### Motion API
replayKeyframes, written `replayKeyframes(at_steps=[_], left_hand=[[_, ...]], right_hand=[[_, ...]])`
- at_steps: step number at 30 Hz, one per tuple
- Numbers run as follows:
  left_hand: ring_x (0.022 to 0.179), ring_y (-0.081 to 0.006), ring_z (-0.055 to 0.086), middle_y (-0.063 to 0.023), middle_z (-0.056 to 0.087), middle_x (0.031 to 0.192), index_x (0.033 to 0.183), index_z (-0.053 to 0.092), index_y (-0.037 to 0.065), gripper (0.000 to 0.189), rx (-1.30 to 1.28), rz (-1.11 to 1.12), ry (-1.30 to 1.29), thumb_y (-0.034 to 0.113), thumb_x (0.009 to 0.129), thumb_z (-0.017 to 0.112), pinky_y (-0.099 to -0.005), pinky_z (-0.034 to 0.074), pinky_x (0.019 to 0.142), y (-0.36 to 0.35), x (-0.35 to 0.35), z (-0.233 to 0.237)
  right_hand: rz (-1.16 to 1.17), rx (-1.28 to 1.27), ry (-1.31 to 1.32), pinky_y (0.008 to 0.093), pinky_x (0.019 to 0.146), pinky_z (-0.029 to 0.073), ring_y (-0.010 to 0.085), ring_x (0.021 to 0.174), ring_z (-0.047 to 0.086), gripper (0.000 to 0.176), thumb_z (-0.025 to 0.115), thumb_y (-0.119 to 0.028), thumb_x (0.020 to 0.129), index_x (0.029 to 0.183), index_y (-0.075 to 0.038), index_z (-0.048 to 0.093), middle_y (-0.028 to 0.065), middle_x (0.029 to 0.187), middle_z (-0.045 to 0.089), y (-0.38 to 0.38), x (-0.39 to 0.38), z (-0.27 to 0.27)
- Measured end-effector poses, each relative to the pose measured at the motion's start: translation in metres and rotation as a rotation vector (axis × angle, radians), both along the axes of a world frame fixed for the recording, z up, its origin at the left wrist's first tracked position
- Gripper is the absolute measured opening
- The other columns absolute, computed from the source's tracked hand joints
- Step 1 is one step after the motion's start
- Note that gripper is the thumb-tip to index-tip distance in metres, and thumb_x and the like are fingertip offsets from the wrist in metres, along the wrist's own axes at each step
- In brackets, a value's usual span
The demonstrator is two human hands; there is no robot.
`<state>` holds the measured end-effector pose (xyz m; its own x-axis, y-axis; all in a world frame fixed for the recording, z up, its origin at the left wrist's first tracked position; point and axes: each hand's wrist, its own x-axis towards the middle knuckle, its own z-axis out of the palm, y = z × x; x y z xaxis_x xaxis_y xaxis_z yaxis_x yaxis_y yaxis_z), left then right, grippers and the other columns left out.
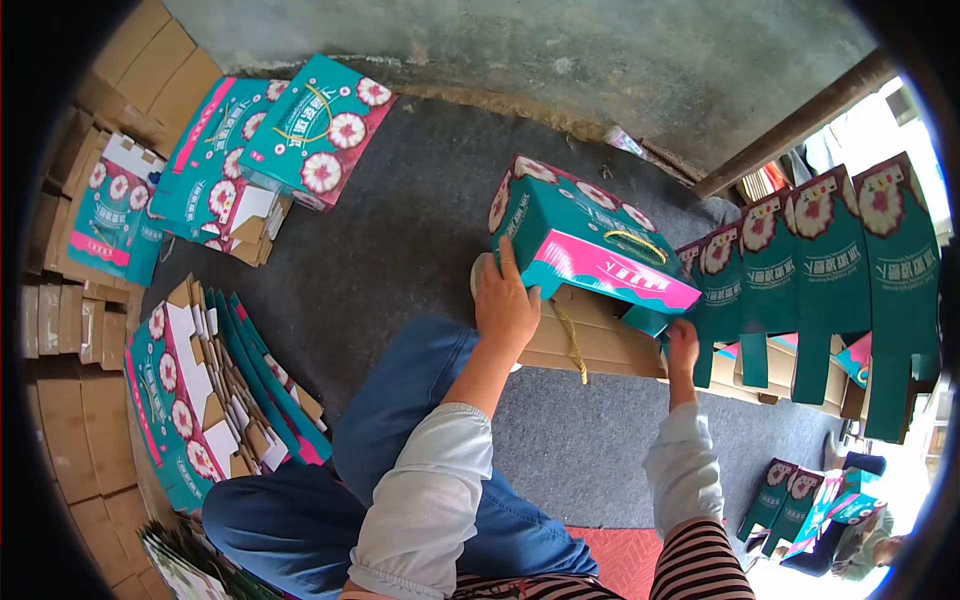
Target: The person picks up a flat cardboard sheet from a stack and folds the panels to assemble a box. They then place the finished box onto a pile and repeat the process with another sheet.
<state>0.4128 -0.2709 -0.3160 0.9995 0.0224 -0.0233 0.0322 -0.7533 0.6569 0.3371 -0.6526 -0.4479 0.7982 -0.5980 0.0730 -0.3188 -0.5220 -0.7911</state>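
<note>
A teal and pink printed carton with a gold cord handle stands partly folded in front of me. Its brown inner flap hangs open toward my knees, with a loose cord lying over it. At the carton's left end, my left hand grips the edge, fingers against the teal side. My right hand is closed at the lower right corner, by a small teal flap; its fingertips are partly hidden.
Several teal cartons stand in a row on the right. Flattened cartons lean in a stack on the left, with more boxes beyond. Brown cardboard boxes line the left wall. A person is at lower right.
</note>
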Motion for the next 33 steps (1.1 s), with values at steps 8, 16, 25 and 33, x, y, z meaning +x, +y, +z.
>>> replayKeyframes(at_steps=[8, 16, 25, 33], left_hand=[[0.126, -0.0427, 0.040, -0.0308, 0.037, 0.136, 0.140, 0.021, -0.009, 0.071, -0.185, 0.377, 0.172, 0.007, 0.080, 0.056, -0.0473, 0.036, 0.104, 0.006, 0.014, -0.013], [0.128, -0.0418, 0.037, -0.0288, 0.036, 0.137, 0.136, 0.035, -0.004, 0.064, -0.062, -0.034, -0.395, 0.006, 0.078, 0.059, -0.0541, 0.028, 0.104, -0.019, -0.006, 0.137], [0.122, -0.0379, 0.044, -0.0261, 0.036, 0.140, 0.131, 0.048, 0.001, 0.052, -0.118, -0.358, -0.032, 0.013, 0.083, 0.063, -0.0564, 0.032, 0.098, 0.026, -0.100, 0.167], [0.122, -0.0341, 0.047, -0.0216, 0.038, 0.141, 0.128, 0.051, 0.005, 0.052, -0.170, -0.405, -0.098, 0.018, 0.080, 0.068, -0.0552, 0.034, 0.098, 0.011, -0.104, 0.167]], right_hand=[[-0.703, 0.504, -0.073, 0.0414, 0.085, 0.050, 0.0287, 0.090, 0.059, 0.031, 0.051, -0.030, 0.092, 0.103, -0.001, 0.055, 0.0117, 0.096, 0.060, -0.008, -0.145, 0.019], [-0.667, 1.496, -0.631, 0.0518, 0.100, 0.043, 0.0348, 0.119, 0.051, 0.051, 0.044, -0.038, 0.091, 0.122, 0.003, 0.046, 0.0191, 0.125, 0.054, -0.091, -0.121, -0.046], [-0.498, 1.543, -0.601, 0.0505, 0.101, 0.042, 0.0327, 0.118, 0.052, 0.059, 0.060, -0.045, 0.087, 0.129, -0.006, 0.048, 0.0134, 0.127, 0.055, -0.089, -0.096, -0.005], [-0.386, 1.533, -0.581, 0.0437, 0.092, 0.049, 0.0288, 0.101, 0.060, 0.030, 0.058, -0.034, 0.093, 0.103, -0.006, 0.060, 0.0103, 0.104, 0.063, -0.114, -0.101, -0.036]])
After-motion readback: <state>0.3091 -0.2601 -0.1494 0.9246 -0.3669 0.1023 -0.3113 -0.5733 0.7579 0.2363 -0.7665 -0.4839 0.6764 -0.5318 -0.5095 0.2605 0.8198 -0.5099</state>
